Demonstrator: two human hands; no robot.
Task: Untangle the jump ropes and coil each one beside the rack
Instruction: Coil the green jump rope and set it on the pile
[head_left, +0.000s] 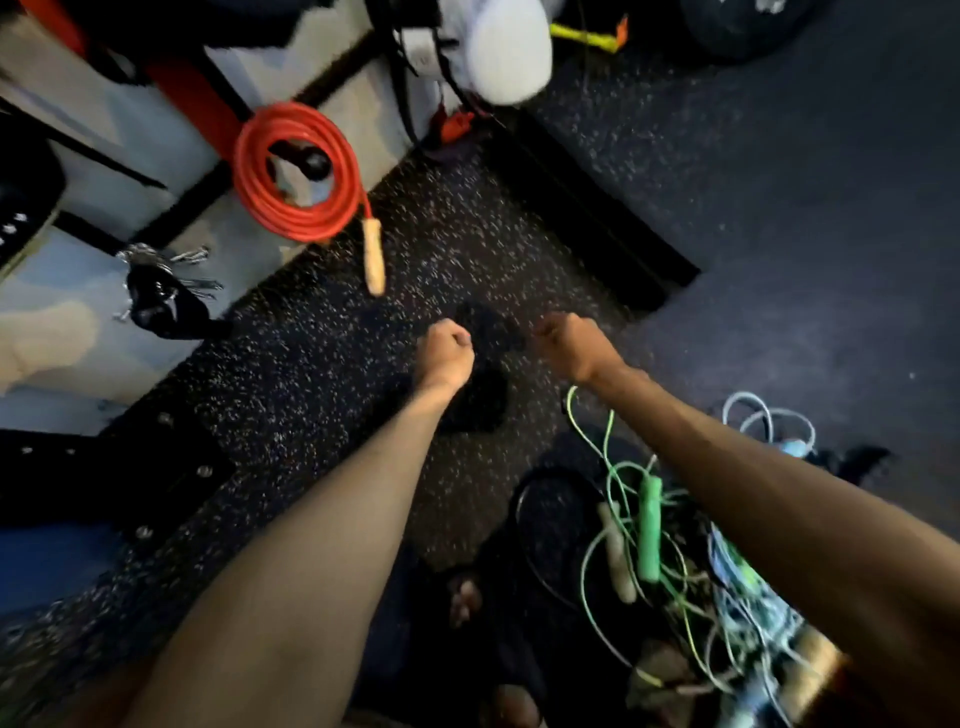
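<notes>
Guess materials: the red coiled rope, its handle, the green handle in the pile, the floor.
Red rope: smooth, slightly glossy cord, likely plastic or vinyl.
Its handle: pale tan, matte, looks like wood; blur hides any grain.
Green handle: uniform bright colour, probably plastic or foam; can't tell which.
Floor: dark with light flecks, looks like rubber gym matting.
</notes>
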